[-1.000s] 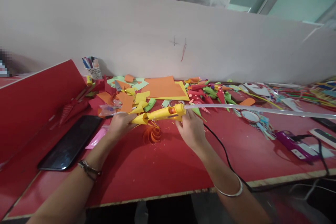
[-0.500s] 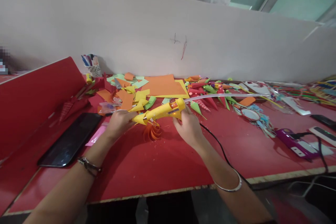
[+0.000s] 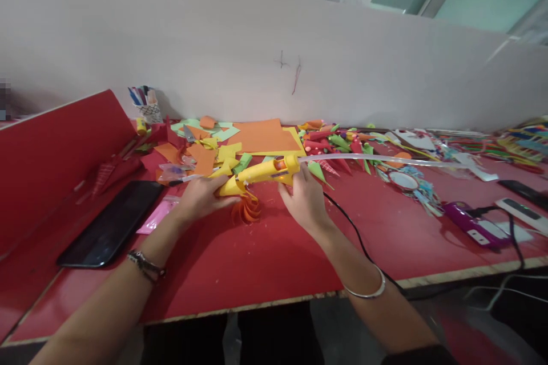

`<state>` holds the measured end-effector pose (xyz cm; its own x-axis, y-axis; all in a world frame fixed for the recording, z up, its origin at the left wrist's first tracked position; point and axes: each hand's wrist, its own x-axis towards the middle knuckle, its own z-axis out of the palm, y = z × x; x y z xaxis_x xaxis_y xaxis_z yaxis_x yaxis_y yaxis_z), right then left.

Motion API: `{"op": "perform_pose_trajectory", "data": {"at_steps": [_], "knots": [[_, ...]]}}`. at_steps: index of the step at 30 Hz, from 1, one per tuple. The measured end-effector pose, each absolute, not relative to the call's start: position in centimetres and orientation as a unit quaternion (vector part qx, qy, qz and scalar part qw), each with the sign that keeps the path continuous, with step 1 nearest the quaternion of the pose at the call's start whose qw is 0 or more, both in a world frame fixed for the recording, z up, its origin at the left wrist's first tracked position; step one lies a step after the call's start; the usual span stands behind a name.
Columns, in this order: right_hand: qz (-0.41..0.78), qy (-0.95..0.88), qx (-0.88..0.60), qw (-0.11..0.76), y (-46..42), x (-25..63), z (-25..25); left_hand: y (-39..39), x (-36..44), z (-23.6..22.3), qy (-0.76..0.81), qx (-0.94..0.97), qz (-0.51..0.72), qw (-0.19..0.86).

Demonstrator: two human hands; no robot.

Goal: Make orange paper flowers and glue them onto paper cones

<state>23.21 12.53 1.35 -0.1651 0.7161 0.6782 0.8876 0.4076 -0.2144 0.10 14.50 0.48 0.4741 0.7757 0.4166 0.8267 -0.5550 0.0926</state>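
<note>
My right hand point(image 3: 305, 199) is closed round the handle of a yellow hot glue gun point(image 3: 266, 171). A long, clear glue stick point(image 3: 368, 157) sticks out of its back end toward the right. In my left hand point(image 3: 203, 199), closed on its left side, is a yellow paper cone point(image 3: 231, 187). The gun's nozzle is at the open end of the cone; whether it touches the paper I cannot tell. Just below the gun lies a curled orange paper piece point(image 3: 247, 209) on the red table point(image 3: 240, 274).
Cut paper scraps point(image 3: 203, 157) and an orange sheet point(image 3: 259, 136) lie at the back. Small paper cones point(image 3: 338, 145) are heaped right of them. A black phone point(image 3: 111, 225) and a pink packet point(image 3: 157, 215) lie left. A purple power strip point(image 3: 473, 225) and a black cord point(image 3: 353, 228) are right.
The glue stick's far end has swung, first away from me, then slightly back. My left thumb has come forward along the cone. Both hands keep their holds.
</note>
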Motion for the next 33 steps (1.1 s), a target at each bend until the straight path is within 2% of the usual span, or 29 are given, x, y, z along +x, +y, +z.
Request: {"op": "perform_pose_trajectory", "data": {"at_steps": [5,14,24,33], "knots": [[-0.141,-0.768,-0.51,0.362,12.5,23.2,1.1,14.6,0.3,0.3,-0.465,-0.862,-0.204,0.012],[-0.159,-0.787,-0.468,0.37,12.4,23.1,0.8,14.9,-0.1,-0.2,-0.467,-0.858,-0.216,0.005],[-0.165,-0.761,-0.467,0.42,12.7,23.1,0.7,15.3,-0.7,-0.5,-0.477,-0.836,-0.235,0.137],[-0.192,-0.769,-0.457,0.403,12.7,23.2,1.0,15.0,-0.2,0.1,-0.535,-0.785,-0.23,0.211]]}}
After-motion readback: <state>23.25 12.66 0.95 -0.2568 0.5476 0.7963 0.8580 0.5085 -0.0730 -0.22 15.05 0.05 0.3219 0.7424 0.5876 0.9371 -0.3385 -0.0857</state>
